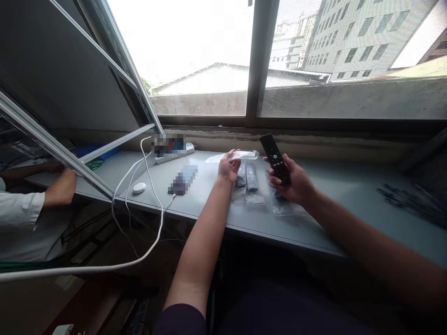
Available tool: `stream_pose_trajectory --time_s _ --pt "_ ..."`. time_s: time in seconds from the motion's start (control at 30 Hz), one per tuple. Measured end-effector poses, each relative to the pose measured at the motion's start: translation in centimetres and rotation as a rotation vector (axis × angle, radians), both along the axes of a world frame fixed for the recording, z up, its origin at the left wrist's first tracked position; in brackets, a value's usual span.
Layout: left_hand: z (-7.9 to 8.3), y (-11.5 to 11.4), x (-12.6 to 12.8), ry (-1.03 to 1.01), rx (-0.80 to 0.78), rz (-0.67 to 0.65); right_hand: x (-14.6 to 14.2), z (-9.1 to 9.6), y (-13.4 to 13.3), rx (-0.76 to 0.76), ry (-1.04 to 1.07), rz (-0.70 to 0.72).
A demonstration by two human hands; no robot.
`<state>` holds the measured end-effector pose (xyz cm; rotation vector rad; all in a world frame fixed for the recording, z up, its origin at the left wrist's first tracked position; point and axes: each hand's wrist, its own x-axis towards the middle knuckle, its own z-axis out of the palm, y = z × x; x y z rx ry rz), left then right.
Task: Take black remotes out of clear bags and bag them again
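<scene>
A black remote control with a round light button is gripped in my right hand, held tilted above the table. My left hand is closed on a clear plastic bag, which stretches to both sides of the fingers and looks flat. Under and between my hands, several remotes in clear bags lie side by side on the table. Another bagged dark item lies below my right hand, partly hidden by it.
The grey table runs along the window. A phone with a charging cable, a white round object and a power strip stand left. A white cable hangs over the edge. Dark items lie right. Another person's arm is far left.
</scene>
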<state>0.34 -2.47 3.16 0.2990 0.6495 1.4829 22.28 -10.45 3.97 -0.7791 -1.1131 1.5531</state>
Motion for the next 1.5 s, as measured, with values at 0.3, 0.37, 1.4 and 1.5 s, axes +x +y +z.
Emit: stream_pose_trajectory --time_s 0.3,0.37,1.4,1.5 --pt "0.1 0.0 0.0 0.000 0.002 -0.009 0.3 0.4 0.0 -0.048 0.105 0.027" --pt "0.0 0.0 0.0 0.004 0.000 -0.011 0.6 0.4 0.1 -0.075 0.123 0.054" --pt "0.1 0.0 0.2 0.021 -0.019 0.007 1.4 0.5 0.7 -0.392 0.237 -0.031" --pt "0.2 -0.1 0.1 0.013 -0.016 0.008 1.9 -0.3 1.3 -0.262 0.113 -0.079"
